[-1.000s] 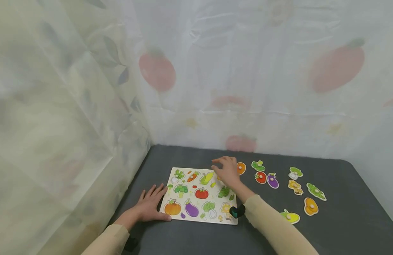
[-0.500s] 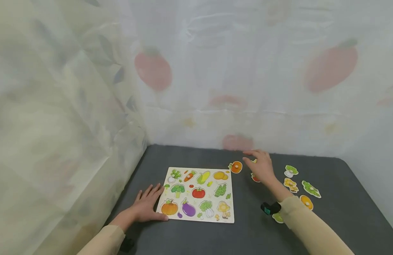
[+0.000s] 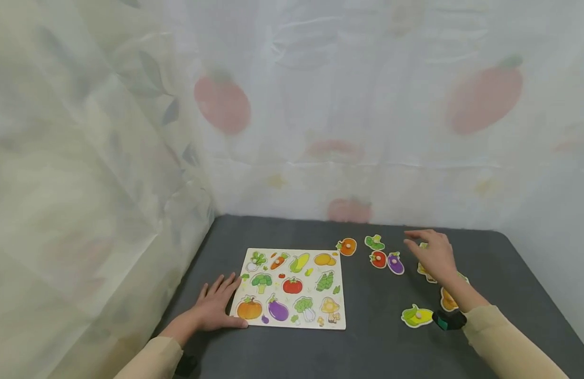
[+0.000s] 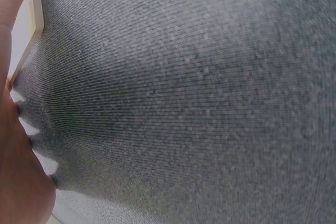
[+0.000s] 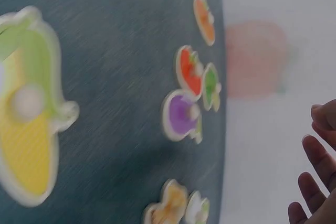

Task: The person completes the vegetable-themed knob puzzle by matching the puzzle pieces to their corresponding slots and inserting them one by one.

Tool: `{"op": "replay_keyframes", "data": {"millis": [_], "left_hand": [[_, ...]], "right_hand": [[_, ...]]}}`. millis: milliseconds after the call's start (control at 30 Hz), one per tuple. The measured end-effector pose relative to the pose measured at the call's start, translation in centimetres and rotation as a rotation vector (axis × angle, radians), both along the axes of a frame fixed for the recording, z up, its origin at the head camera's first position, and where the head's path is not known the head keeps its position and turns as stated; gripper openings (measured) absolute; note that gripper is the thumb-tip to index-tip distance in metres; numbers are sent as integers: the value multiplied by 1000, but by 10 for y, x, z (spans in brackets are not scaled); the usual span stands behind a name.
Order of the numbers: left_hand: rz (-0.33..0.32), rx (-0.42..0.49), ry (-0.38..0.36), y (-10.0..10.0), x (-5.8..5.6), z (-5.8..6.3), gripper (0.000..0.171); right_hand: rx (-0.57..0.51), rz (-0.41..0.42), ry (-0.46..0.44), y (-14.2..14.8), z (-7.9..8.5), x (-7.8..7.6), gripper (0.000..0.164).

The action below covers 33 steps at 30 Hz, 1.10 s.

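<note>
My left hand [image 3: 211, 308] rests at the left edge of the cream vegetable puzzle board [image 3: 313, 324], fingers spread and thumb along its front corner. In the left wrist view the thumb side meets the board's pale edge. My right hand [image 3: 436, 258] hovers at the right above knobbed puzzle pieces, fingers apart, nothing visible between them. Under or beside it lie the mushroom piece [image 3: 425, 272] and the potato piece [image 3: 448, 300], partly covered. A carrot piece [image 3: 278, 261] and a radish piece [image 3: 257, 258], both knobbed, sit in the board.
Loose on the dark table [image 3: 372, 337] are the pumpkin piece [image 3: 346, 247], broccoli piece [image 3: 374, 242], tomato piece [image 3: 378, 259] and eggplant piece [image 3: 395, 263]. Nearer the front is the corn piece [image 3: 416, 316]. Patterned curtains [image 3: 282, 184] hang behind and at the left.
My right hand has swept right, from over the board past the tomato and eggplant pieces to the far-right pieces. The left hand stays at the board's edge. The head view has shifted slightly.
</note>
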<state>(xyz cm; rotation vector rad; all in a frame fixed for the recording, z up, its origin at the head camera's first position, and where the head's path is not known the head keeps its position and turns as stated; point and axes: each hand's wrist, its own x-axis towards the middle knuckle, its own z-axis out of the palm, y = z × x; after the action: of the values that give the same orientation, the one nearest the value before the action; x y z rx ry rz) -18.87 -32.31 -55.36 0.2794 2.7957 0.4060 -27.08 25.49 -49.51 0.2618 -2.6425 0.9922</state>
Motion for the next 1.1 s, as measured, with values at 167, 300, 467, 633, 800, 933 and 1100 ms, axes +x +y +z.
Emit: {"op": "replay_keyframes", "data": {"millis": [167,300,467,633,800,933,1100], "left_hand": [[2,8,3,-1,1,0,127],[2,8,0,-2,2,-1,128],[-3,9,2,-1,2,-3,128],[-6,8,3,-2,1,-3,128],[-2,-3,4,-3,1,-2,128],[-3,-5,6,-2,0,-2,129],[-6,-3,11,-2,-1,-2,129]], "right_hand": [[62,2,-55,15,-12,18,36],[100,25,-65,21,-27,32,33],[170,56,-32,25,-41,55,30],[226,57,-20,28,-51,76,32],[246,42,-68,29,-58,92,36],[244,26,-89,29,-64,100,36],[265,4,-59,28,-71,108,31]]}}
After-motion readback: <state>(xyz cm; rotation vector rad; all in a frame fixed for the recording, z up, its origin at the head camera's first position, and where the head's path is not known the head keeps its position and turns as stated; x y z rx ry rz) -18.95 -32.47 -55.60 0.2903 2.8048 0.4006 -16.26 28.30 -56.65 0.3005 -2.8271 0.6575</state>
